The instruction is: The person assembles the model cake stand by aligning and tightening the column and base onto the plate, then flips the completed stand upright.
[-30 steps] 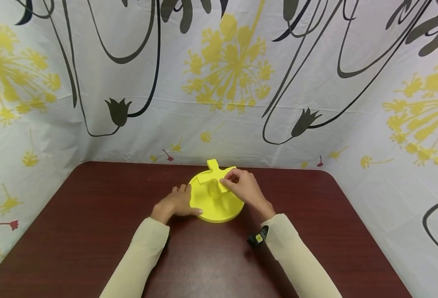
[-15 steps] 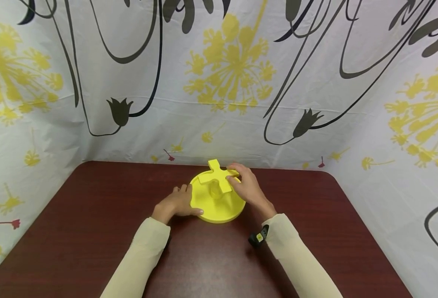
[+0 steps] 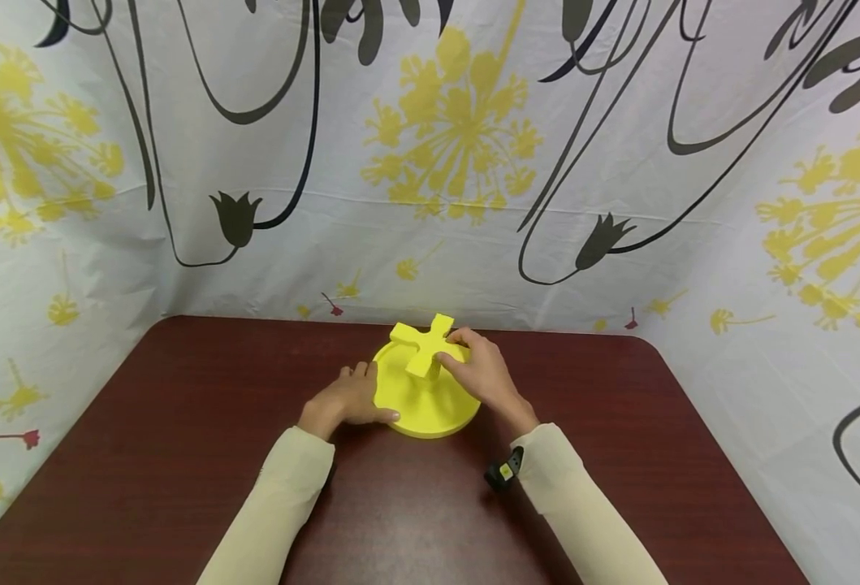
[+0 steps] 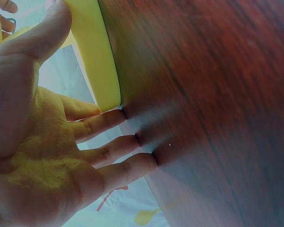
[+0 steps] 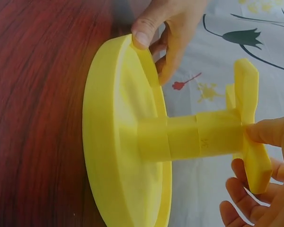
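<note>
A yellow round base (image 3: 430, 418) stands on the table, and a post (image 5: 189, 138) in several stacked sections rises from its centre. A yellow cross-shaped handle (image 3: 424, 345) tops the post. My left hand (image 3: 345, 398) holds the base at its left side. Its thumb lies on the rim and its fingers rest against the outer edge, with some fingertips at the tabletop. My right hand (image 3: 482, 370) pinches the handle, thumb on the near side and fingers behind one arm. In the right wrist view the handle (image 5: 248, 94) meets the post's top section.
The dark red-brown table (image 3: 203, 439) has rounded far corners. A white sheet (image 3: 430, 268) with yellow and grey plant prints hangs behind and at both sides. A black band (image 3: 504, 470) is on the right wrist.
The cross-shaped handle has turned, clockwise as it appears from above. My right thumb has moved left with it. The left hand and the base stay in place.
</note>
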